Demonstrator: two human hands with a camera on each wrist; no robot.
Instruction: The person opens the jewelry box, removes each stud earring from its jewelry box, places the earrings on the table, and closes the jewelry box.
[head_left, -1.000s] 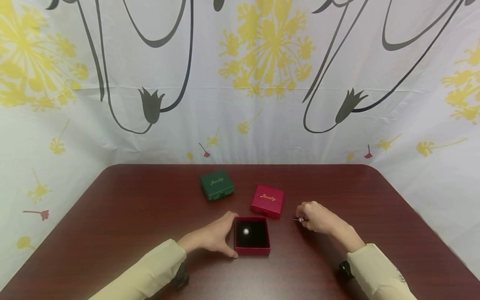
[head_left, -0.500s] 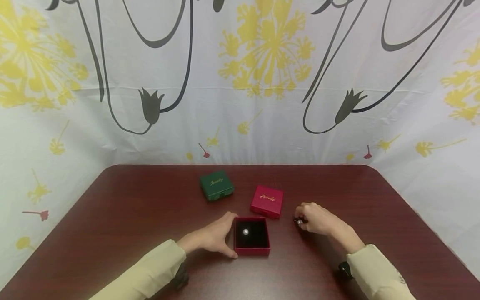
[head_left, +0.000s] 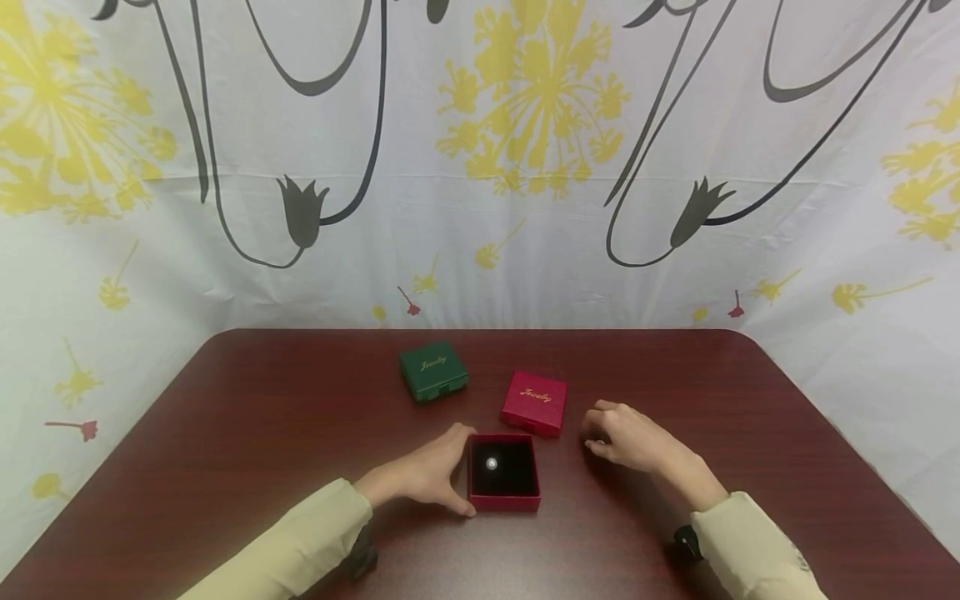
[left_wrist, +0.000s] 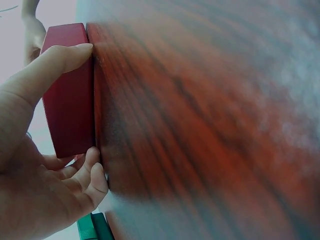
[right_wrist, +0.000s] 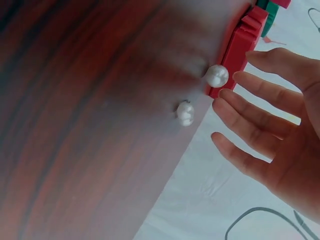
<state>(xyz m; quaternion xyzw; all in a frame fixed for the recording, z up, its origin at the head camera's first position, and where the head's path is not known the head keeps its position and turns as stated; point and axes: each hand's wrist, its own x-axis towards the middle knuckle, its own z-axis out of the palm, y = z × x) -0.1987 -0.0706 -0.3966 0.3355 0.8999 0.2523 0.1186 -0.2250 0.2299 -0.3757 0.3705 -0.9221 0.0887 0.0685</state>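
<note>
My left hand (head_left: 423,471) holds the left side of an open red jewelry box (head_left: 504,502), thumb at its near corner and fingers at its far corner. One pearl (head_left: 491,463) sits on the box's black lining, left of centre. To the right of the box, my right hand (head_left: 637,437) hovers low over the table, palm hidden in the head view. In the right wrist view its fingers are loosely bent with nothing between them. Just off the fingertips lies a pearl (right_wrist: 217,76), and a second pearl (right_wrist: 185,113) lies on the table beside it. Their settings cannot be made out.
Behind the open box lies a red lid (head_left: 535,402) marked "Jewelry". A closed-looking green jewelry box (head_left: 433,370) stands farther back and to the left. The dark wooden table (head_left: 315,383) ends at a patterned curtain (head_left: 480,275).
The right hand has shifted slightly left and its fingers have loosened; the small pearl piece seen at its fingertips earlier is let go. The left hand and box have stayed put.
</note>
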